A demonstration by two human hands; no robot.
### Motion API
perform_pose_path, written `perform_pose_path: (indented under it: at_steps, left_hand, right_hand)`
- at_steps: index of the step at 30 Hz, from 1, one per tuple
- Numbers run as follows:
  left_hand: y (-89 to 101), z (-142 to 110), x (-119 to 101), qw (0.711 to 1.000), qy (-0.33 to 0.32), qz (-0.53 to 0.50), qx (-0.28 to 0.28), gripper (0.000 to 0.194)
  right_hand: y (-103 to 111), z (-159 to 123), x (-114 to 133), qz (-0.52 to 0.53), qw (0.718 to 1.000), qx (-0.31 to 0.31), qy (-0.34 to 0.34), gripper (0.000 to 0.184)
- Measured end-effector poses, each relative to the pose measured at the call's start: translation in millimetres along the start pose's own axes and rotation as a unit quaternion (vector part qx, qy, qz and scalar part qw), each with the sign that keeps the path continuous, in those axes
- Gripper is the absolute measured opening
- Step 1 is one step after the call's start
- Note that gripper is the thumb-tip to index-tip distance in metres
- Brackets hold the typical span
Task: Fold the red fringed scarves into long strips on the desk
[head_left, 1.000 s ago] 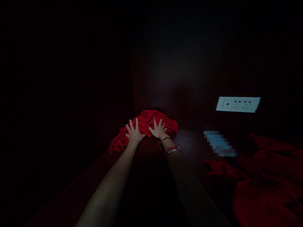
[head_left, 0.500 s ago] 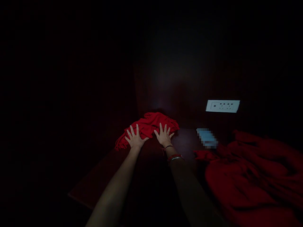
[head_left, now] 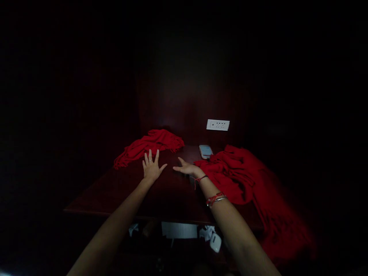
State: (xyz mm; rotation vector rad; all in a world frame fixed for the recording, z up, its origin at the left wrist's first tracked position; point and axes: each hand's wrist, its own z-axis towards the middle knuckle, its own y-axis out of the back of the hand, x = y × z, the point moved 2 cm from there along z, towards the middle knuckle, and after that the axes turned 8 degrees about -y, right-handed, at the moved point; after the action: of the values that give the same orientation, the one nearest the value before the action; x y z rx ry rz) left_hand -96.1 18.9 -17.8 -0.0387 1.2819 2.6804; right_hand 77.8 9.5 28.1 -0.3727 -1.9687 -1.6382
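1. The left hand (head_left: 152, 170) has its fingers splayed wide, thumb out, gripping nothing.
2. Just beyond those fingertips lies the fringed red cloth (head_left: 143, 145), bunched in a long ridge on the dark tabletop (head_left: 100, 191); whether the fingertips touch its near edge, I cannot tell.
3. The right hand (head_left: 186, 168) points toward the left thumb, its digits parted, with nothing held between them; some of its fingers are hidden.
4. Behind the right fingers, past the wrist, the larger red cloth (head_left: 230, 176) sprawls in loose folds and runs off the tabletop.
5. Farther from the right fingertips are a phone-like object (head_left: 205, 151), blurred out, and a white socket plate (head_left: 217, 125) on the wall.
6. As I judge it, the 2 cloths are at different stages: the 1 beyond the left fingers is gathered at the back, the other loosely heaped. Neither looks neatly folded.
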Motion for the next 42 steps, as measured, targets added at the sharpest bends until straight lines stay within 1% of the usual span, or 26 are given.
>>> perform_pose_path:
  at_steps: [2, 4, 5, 7, 9, 10, 11, 12, 13, 15, 17, 19, 21, 23, 25, 27, 28, 29, 30, 32, 34, 36, 38, 40, 41, 42]
  left_hand:
    - [-2.6, -2.7, -25.2, 0.999, -0.034, -0.022, -0.001, 0.072]
    - [-7.0, -3.9, -49.2, 0.997, -0.059, -0.045, 0.006, 0.069]
    - [-10.0, -3.8, -59.7, 0.996, -0.066, -0.057, 0.014, 0.068]
    - [-17.4, -1.6, -76.6, 0.993, -0.082, -0.082, 0.035, 0.067]
    - [-25.8, 2.7, -87.2, 0.987, -0.098, -0.109, 0.062, 0.066]
    - [-30.0, 5.3, -90.2, 0.984, -0.102, -0.12, 0.078, 0.066]
    - [-33.9, 7.9, -91.8, 0.981, -0.105, -0.129, 0.095, 0.065]
    - [-37.2, 10.4, -92.5, 0.978, -0.108, -0.136, 0.112, 0.065]
    - [-40.0, 12.7, -92.3, 0.975, -0.11, -0.142, 0.129, 0.065]
    - [-43.4, 16.4, -90.9, 0.969, -0.118, -0.156, 0.152, 0.064]
    - [-44.0, 19.7, -89.2, 0.962, -0.126, -0.183, 0.16, 0.062]
    - [-42.8, 22.8, -89.2, 0.951, -0.13, -0.228, 0.163, 0.061]
    - [-40.2, 24.8, -92.8, 0.932, -0.132, -0.298, 0.16, 0.061]
    - [-36.6, 23.4, -101.5, 0.899, -0.136, -0.385, 0.157, 0.062]
    - [-32.1, 17.2, -114.5, 0.855, -0.156, -0.467, 0.16, 0.07]
    - [-27.9, 8.3, -128.1, 0.81, -0.188, -0.523, 0.185, 0.082]
    - [-26.2, 4.7, -133.3, 0.796, -0.198, -0.536, 0.2, 0.085]
    - [-24.9, 2.9, -136.2, 0.791, -0.202, -0.537, 0.211, 0.083]
    - [-23.8, 3.4, -136.5, 0.797, -0.198, -0.528, 0.215, 0.077]
    - [-21.5, 12.5, -128.1, 0.83, -0.179, -0.493, 0.191, 0.058]
    - [-18.6, 29.8, -108.2, 0.866, -0.145, -0.46, 0.13, 0.044]
    - [-16.1, 48.5, -80.0, 0.891, -0.076, -0.444, 0.06, 0.039]
    - [-14.3, 61.5, -51.0, 0.911, 0.001, -0.412, 0.009, 0.039]
    - [-11.8, 66.4, -30.2, 0.934, 0.046, -0.354, -0.013, 0.038]
    - [-10.0, 66.2, -24.6, 0.944, 0.056, -0.325, -0.019, 0.038]
    - [-7.9, 64.8, -22.4, 0.951, 0.061, -0.302, -0.027, 0.038]
  right_hand:
    - [39.0, -22.7, -13.3, -0.014, 0.999, -0.03, 0.021, 0.059]
    - [79.1, -41.6, -29.7, -0.03, 0.996, -0.082, 0.012, 0.047]
    - [96.7, -49.0, -38.6, -0.038, 0.993, -0.115, 0.001, 0.044]
    - [122.7, -59.1, -58.4, -0.075, 0.977, -0.188, -0.062, 0.04]
    - [134.2, -62.6, -79.5, -0.124, 0.949, -0.234, -0.17, 0.043]
    - [135.0, -61.9, -89.7, -0.144, 0.934, -0.239, -0.224, 0.046]
    - [133.3, -59.6, -99.1, -0.155, 0.924, -0.231, -0.263, 0.048]
    - [130.0, -55.9, -107.3, -0.16, 0.92, -0.221, -0.283, 0.049]
    - [125.8, -51.0, -114.2, -0.161, 0.921, -0.211, -0.284, 0.046]
    - [116.9, -39.7, -123.4, -0.159, 0.934, -0.203, -0.249, 0.034]
    - [108.2, -29.6, -126.6, -0.157, 0.943, -0.212, -0.202, 0.026]
    - [99.0, -23.3, -123.7, -0.154, 0.95, -0.222, -0.155, 0.023]
    - [90.3, -22.4, -115.0, -0.165, 0.947, -0.258, -0.094, 0.022]
    - [83.7, -27.0, -103.3, -0.19, 0.926, -0.326, -0.023, 0.022]
    - [80.8, -34.6, -93.1, -0.21, 0.892, -0.4, 0.034, 0.022]
    - [82.5, -42.0, -88.1, -0.205, 0.866, -0.453, 0.055, 0.023]
    - [85.1, -45.2, -87.7, -0.196, 0.856, -0.476, 0.057, 0.024]
    - [88.4, -48.0, -88.5, -0.185, 0.846, -0.497, 0.052, 0.024]
    - [92.3, -50.6, -90.5, -0.173, 0.837, -0.518, 0.042, 0.025]
    - [100.4, -55.3, -97.1, -0.152, 0.818, -0.555, 0.01, 0.025]
    - [107.9, -59.4, -106.2, -0.131, 0.803, -0.58, -0.039, 0.026]
    - [113.8, -63.0, -116.0, -0.115, 0.794, -0.589, -0.095, 0.028]
    - [117.2, -64.9, -123.9, -0.107, 0.792, -0.583, -0.149, 0.032]
    - [117.4, -64.3, -126.8, -0.11, 0.797, -0.566, -0.182, 0.039]
    - [116.1, -62.7, -125.7, -0.117, 0.804, -0.554, -0.18, 0.043]
    - [113.7, -60.3, -122.7, -0.126, 0.817, -0.54, -0.16, 0.045]
